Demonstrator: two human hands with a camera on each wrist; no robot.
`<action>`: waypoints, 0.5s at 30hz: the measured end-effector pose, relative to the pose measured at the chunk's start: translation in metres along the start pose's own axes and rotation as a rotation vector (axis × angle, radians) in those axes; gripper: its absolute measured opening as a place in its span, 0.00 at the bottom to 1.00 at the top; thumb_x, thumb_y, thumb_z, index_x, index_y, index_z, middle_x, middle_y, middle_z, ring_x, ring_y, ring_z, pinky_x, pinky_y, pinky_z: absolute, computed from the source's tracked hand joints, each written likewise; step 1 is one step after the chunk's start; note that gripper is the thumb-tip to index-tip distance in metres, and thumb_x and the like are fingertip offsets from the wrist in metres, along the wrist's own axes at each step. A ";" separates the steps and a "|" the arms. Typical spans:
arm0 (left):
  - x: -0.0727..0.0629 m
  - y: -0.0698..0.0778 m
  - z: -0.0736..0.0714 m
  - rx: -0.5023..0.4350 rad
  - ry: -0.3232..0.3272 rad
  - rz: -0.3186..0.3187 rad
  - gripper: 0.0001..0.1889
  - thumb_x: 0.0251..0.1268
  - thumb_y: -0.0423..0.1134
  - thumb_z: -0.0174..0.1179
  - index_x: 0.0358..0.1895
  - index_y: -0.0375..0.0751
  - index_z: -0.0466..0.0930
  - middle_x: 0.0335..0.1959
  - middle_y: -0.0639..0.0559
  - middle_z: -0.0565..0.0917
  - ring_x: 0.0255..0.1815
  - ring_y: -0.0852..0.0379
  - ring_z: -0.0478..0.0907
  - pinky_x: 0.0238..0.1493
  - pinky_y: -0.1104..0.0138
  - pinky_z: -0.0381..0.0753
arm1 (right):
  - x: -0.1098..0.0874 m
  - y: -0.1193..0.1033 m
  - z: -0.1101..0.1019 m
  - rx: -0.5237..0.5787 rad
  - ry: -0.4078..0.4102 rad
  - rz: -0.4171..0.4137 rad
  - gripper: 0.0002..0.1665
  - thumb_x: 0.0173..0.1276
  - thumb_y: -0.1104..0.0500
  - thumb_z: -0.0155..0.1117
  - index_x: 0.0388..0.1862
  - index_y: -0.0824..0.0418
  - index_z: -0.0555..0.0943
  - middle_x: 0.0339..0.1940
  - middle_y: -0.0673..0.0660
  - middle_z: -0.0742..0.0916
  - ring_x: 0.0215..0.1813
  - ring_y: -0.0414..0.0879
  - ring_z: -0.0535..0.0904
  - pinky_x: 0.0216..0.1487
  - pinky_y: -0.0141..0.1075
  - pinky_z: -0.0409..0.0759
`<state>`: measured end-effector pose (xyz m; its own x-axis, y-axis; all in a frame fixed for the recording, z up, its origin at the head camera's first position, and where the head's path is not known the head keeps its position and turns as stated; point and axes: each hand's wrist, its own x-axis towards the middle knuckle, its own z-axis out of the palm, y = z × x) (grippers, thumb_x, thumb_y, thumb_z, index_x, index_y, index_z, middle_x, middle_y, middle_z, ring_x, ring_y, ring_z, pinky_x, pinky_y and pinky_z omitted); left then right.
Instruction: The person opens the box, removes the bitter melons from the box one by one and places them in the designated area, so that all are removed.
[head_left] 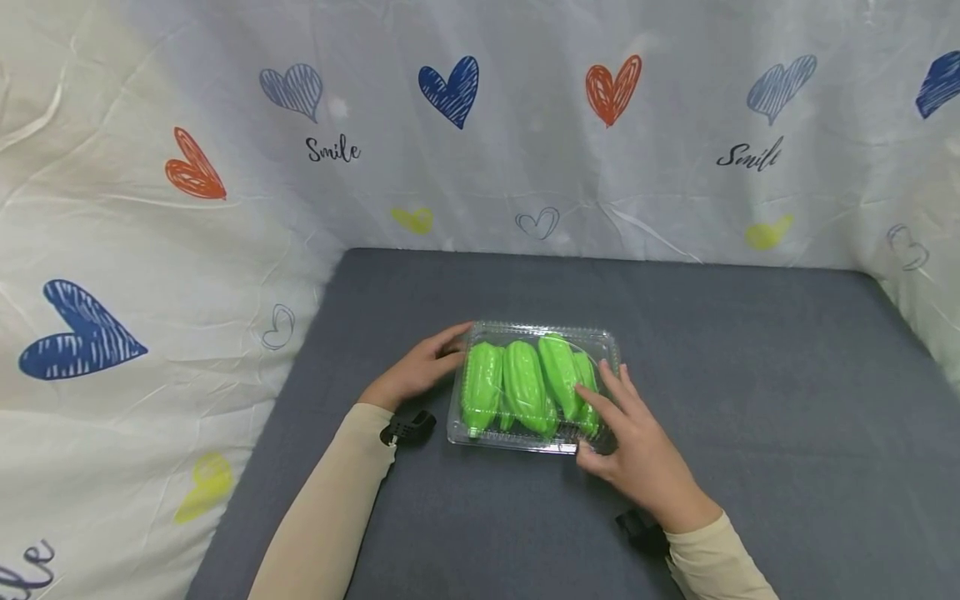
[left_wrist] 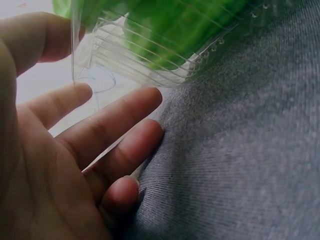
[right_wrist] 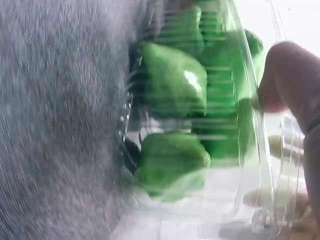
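Observation:
A clear plastic clamshell box (head_left: pixel 512 447) lies on the grey cloth, its lid down. Inside show several bright green, ridged, elongated vegetables (head_left: pixel 525 383), also seen through the box wall as green lobed ends (right_wrist: pixel 175 80). My left hand (head_left: pixel 423 367) is at the box's left side, with thumb and index fingertip right at the thin rim (left_wrist: pixel 75 45); its other fingers (left_wrist: pixel 112 120) stretch out loosely below. My right hand (head_left: pixel 637 442) spreads over the right front corner. Its thumb (right_wrist: pixel 280 80) touches the front rim, and its fingertips lie over the lid and right edge.
A dark grey cloth (head_left: pixel 750 375) covers the table beneath the box. White sheeting (head_left: pixel 525 167) printed with hearts and "Smile" stands behind and at the sides. Each wrist wears a black strap (head_left: pixel 408 427), below beige sleeves (head_left: pixel 330 508).

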<state>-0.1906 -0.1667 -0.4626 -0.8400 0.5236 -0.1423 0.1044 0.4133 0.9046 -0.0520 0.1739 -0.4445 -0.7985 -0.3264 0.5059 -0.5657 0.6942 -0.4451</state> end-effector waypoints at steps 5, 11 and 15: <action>0.001 0.002 0.001 0.003 -0.003 -0.020 0.33 0.86 0.44 0.51 0.87 0.51 0.53 0.82 0.37 0.62 0.80 0.37 0.64 0.77 0.42 0.66 | -0.003 -0.004 0.000 0.060 -0.046 0.076 0.39 0.49 0.73 0.72 0.65 0.61 0.81 0.81 0.71 0.67 0.80 0.79 0.54 0.56 0.70 0.80; 0.001 0.001 0.002 -0.001 0.000 -0.006 0.32 0.86 0.44 0.50 0.86 0.49 0.54 0.82 0.37 0.63 0.80 0.37 0.65 0.77 0.42 0.67 | -0.004 -0.005 0.000 0.095 -0.083 0.106 0.36 0.52 0.76 0.67 0.62 0.59 0.80 0.82 0.71 0.65 0.82 0.79 0.49 0.45 0.55 0.81; 0.001 0.001 0.002 -0.001 0.002 -0.008 0.32 0.87 0.44 0.50 0.86 0.50 0.54 0.82 0.38 0.62 0.80 0.37 0.63 0.77 0.42 0.66 | -0.003 -0.003 -0.001 0.117 -0.099 0.103 0.34 0.52 0.78 0.65 0.59 0.58 0.80 0.82 0.71 0.66 0.81 0.81 0.49 0.43 0.51 0.78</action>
<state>-0.1900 -0.1642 -0.4629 -0.8416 0.5191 -0.1489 0.0973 0.4169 0.9038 -0.0477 0.1737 -0.4437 -0.8666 -0.3232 0.3802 -0.4953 0.6496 -0.5768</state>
